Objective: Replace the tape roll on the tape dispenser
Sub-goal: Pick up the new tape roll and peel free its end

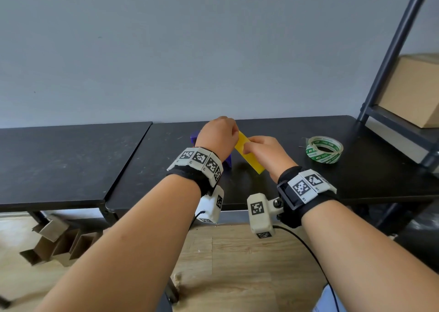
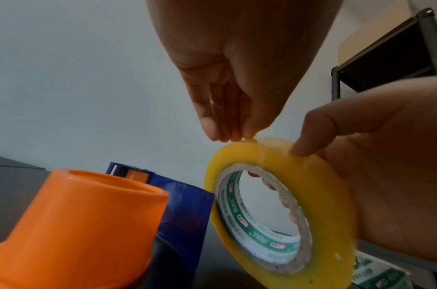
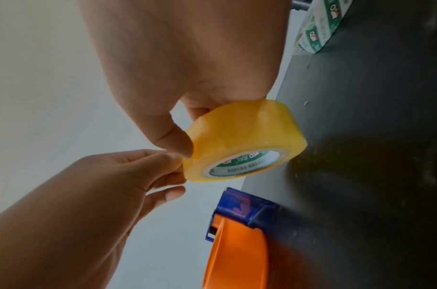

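A full yellow tape roll [image 1: 247, 153] hangs just above the black table [image 1: 152, 169], held between both hands. My right hand [image 1: 251, 145] grips it, thumb on the outer face [image 3: 242, 133] and fingers reaching through the cardboard core. My left hand [image 2: 234, 136] pinches at the roll's top rim [image 2: 274, 152] with bunched fingertips. The tape dispenser lies on the table under my left hand, with a bare orange hub [image 2: 76, 224] and a blue body [image 2: 185, 215]. In the head view only blue corners [image 1: 195, 136] of it show.
A nearly used-up clear roll with green print [image 1: 324, 149] lies on the table to the right. A dark metal shelf frame [image 1: 389, 57] with a cardboard box [image 1: 413, 93] stands at the far right. A second black table [image 1: 59, 164] adjoins on the left.
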A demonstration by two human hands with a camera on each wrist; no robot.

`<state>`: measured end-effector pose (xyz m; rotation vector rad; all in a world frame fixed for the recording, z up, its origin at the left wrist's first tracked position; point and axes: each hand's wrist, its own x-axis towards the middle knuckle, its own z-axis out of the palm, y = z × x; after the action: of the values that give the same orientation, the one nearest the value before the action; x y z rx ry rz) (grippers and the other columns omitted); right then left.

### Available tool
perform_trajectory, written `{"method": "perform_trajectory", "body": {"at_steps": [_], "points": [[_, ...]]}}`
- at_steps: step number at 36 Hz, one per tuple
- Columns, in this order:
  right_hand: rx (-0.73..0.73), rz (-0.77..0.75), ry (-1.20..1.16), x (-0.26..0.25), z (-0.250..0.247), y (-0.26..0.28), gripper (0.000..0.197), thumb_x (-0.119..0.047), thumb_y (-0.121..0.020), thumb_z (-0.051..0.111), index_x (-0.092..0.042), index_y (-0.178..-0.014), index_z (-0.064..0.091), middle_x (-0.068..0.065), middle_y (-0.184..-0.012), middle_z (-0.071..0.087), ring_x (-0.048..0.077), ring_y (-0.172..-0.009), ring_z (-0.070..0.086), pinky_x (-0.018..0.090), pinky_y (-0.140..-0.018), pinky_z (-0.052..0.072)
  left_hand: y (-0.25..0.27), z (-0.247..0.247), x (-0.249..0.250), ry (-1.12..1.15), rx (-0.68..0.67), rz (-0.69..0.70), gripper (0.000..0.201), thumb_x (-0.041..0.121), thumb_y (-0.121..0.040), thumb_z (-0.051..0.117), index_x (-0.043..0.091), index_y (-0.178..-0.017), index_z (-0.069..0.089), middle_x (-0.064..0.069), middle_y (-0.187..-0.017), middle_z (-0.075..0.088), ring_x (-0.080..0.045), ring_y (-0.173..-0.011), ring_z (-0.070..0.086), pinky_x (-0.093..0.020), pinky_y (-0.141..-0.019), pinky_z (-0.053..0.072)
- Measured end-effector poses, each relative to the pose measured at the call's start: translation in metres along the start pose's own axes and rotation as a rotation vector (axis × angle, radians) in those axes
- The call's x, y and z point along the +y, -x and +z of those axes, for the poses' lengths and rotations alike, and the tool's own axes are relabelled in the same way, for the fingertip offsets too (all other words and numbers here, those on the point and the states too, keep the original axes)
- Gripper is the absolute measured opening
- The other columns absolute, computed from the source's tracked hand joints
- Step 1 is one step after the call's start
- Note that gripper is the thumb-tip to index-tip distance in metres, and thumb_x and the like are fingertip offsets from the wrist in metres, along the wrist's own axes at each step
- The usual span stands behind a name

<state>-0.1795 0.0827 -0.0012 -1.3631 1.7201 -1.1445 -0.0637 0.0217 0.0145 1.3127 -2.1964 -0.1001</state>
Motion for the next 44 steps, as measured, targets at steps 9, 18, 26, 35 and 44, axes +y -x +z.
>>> {"method": "perform_trajectory", "body": {"at_steps": [9, 18, 26, 35, 44], "points": [[-0.041, 0.019, -0.089, 0.007, -0.010, -0.001, 0.018, -0.016, -0.088, 0.058, -0.026, -0.102, 0.064, -0.007, -0.095, 0.059, 0.017, -0.097, 0.054, 0.029, -0.075, 0.040, -0.007, 0.008, 0.002, 0.083, -0.004, -0.041, 0.029, 0.013, -0.097, 0.040, 0.008, -0.112, 0.065, -0.010, -0.113, 0.062, -0.024, -0.101, 0.060, -0.027, -0.081, 0.042], [-0.044, 0.017, -0.135, 0.012, -0.014, -0.001, 0.016, -0.016, -0.088, 0.058, -0.028, -0.099, 0.063, -0.004, -0.098, 0.060, 0.021, -0.102, 0.054, 0.029, -0.075, 0.040, -0.012, 0.010, 0.003, 0.070, 0.025, -0.010, 0.028, 0.018, -0.095, 0.046, 0.017, -0.108, 0.071, -0.004, -0.108, 0.067, -0.021, -0.098, 0.062, -0.026, -0.079, 0.043], [-0.043, 0.028, -0.166, 0.016, -0.015, -0.004, 0.017, -0.016, -0.089, 0.058, -0.028, -0.101, 0.062, -0.004, -0.101, 0.060, 0.021, -0.106, 0.052, 0.033, -0.085, 0.037, -0.011, 0.015, 0.011, -0.026, 0.055, 0.023, 0.028, 0.015, -0.098, 0.039, 0.009, -0.108, 0.065, -0.009, -0.112, 0.061, -0.027, -0.096, 0.061, -0.029, -0.075, 0.042], [-0.052, 0.025, -0.177, 0.019, -0.016, -0.006, 0.016, -0.016, -0.089, 0.057, -0.028, -0.099, 0.062, -0.003, -0.104, 0.060, 0.020, -0.105, 0.052, 0.031, -0.084, 0.037, -0.007, 0.014, 0.018, -0.124, 0.010, 0.075, 0.025, 0.010, -0.100, 0.038, 0.005, -0.117, 0.054, -0.012, -0.121, 0.055, -0.027, -0.106, 0.057, -0.027, -0.081, 0.039], [0.003, 0.056, -0.226, 0.024, -0.020, -0.008, 0.016, -0.018, -0.089, 0.056, -0.021, -0.098, 0.068, 0.005, -0.105, 0.067, 0.026, -0.108, 0.059, 0.040, -0.095, 0.044, -0.013, 0.012, 0.028, 0.025, -0.064, -0.004, 0.027, 0.010, -0.097, 0.038, 0.002, -0.114, 0.059, -0.014, -0.118, 0.058, -0.027, -0.107, 0.057, -0.025, -0.079, 0.037]]}}
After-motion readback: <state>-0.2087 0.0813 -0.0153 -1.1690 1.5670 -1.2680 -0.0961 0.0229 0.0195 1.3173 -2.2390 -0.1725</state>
